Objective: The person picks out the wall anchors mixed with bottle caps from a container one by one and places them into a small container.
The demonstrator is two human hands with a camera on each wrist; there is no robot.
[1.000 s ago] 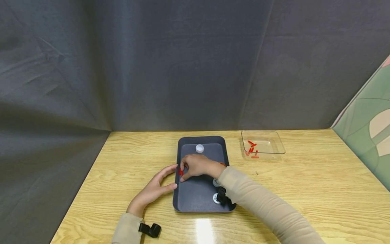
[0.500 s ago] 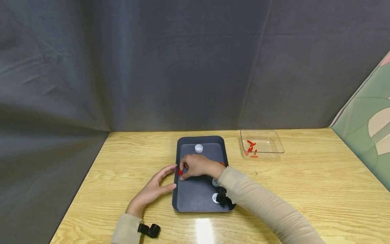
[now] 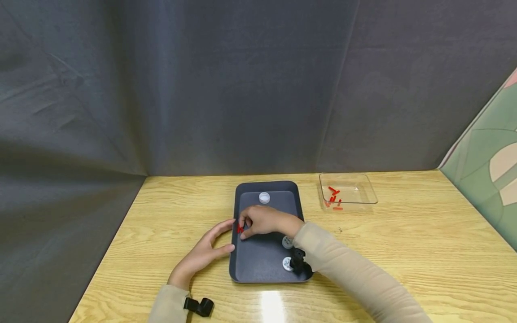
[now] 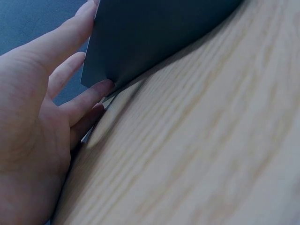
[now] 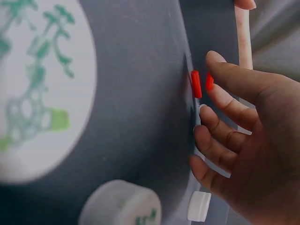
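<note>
A dark grey tray [image 3: 262,273] lies on the wooden table. Over its left side is my right hand [image 3: 262,220], pinching a small red stick [image 5: 209,80] between thumb and index finger. Another red stick [image 5: 196,84] lies close beside it, along the foot of the tray's wall. The remaining fingers of that hand are bent loosely near the tray floor. My left hand [image 3: 202,253] has its thumb and fingers spread against the tray's left edge; in the left wrist view the fingertips [image 4: 104,86] touch the outer wall.
A clear plastic box [image 3: 357,197] with several red sticks stands right of the tray at the back. Inside the tray are a white cap [image 3: 264,198] at the far end and two printed round caps, one grey-white [image 3: 287,242] and one white [image 3: 287,264], near my right wrist.
My right hand stays at the tray's left side; its wrist has shifted slightly and now covers an orange-red thing seen earlier. The red sticks' angle differs a little. My left hand is still.
</note>
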